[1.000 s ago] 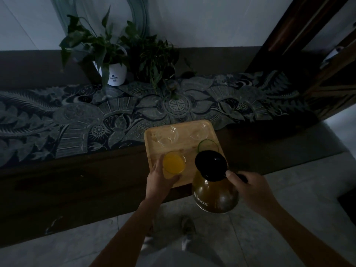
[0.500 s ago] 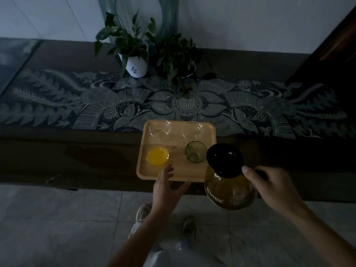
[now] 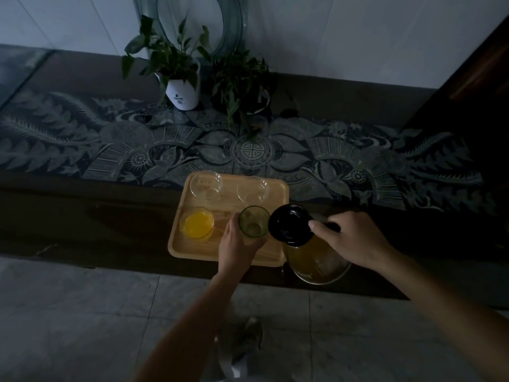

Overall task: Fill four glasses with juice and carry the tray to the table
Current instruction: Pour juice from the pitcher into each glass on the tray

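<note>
A wooden tray (image 3: 220,256) rests on the dark bench edge. On it stand a glass full of orange juice (image 3: 197,224) at front left, a green-tinted empty glass (image 3: 253,222) at front right, and two clear empty glasses (image 3: 205,184) (image 3: 252,190) at the back. My left hand (image 3: 238,245) is wrapped around the green glass. My right hand (image 3: 351,239) grips the handle of a glass juice jug (image 3: 316,260) with a black lid (image 3: 290,225), held just right of the tray and close to the green glass.
A patterned runner (image 3: 344,166) covers the bench behind the tray. A white potted plant (image 3: 183,91) and a second dark plant (image 3: 242,84) stand at the back by the wall. Grey floor tiles (image 3: 82,312) and my shoes lie below.
My left hand moved from the juice-filled glass across the tray to the green glass and closed on it. The jug came in closer to that glass.
</note>
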`<state>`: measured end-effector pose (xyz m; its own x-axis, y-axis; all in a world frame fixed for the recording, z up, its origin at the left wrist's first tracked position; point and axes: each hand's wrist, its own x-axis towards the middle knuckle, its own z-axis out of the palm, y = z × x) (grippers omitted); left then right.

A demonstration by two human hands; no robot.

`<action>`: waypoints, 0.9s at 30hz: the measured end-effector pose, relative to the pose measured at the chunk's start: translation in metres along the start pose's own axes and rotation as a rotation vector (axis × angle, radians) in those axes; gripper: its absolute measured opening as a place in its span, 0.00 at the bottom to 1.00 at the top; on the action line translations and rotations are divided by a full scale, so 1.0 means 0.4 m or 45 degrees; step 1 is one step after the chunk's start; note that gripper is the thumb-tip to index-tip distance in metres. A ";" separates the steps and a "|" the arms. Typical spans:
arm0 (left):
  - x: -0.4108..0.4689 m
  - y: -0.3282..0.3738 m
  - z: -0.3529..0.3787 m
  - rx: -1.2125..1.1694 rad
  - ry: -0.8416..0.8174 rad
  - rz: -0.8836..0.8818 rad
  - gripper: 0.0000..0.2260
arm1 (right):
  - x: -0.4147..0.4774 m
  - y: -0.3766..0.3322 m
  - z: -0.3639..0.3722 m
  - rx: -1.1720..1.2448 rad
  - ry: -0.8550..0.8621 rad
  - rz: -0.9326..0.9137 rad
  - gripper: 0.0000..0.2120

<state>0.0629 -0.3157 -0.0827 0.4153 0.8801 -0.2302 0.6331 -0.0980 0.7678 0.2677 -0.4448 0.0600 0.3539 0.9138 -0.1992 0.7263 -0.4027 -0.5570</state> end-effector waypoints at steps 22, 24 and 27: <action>-0.014 -0.037 -0.052 0.011 -0.029 0.121 0.40 | 0.184 -0.136 0.049 -0.588 -0.305 -0.018 0.27; -0.012 -0.040 -0.056 0.000 -0.047 0.137 0.39 | 0.196 -0.152 0.047 -0.605 -0.332 -0.009 0.26; -0.010 -0.044 -0.062 -0.011 -0.065 0.152 0.38 | 0.209 -0.175 0.046 -0.676 -0.360 -0.033 0.25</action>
<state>0.0338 -0.3060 -0.0807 0.5201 0.8377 -0.1669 0.5719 -0.1964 0.7965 0.2357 -0.3392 0.0674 0.2148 0.8729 -0.4380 0.9533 -0.2850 -0.1004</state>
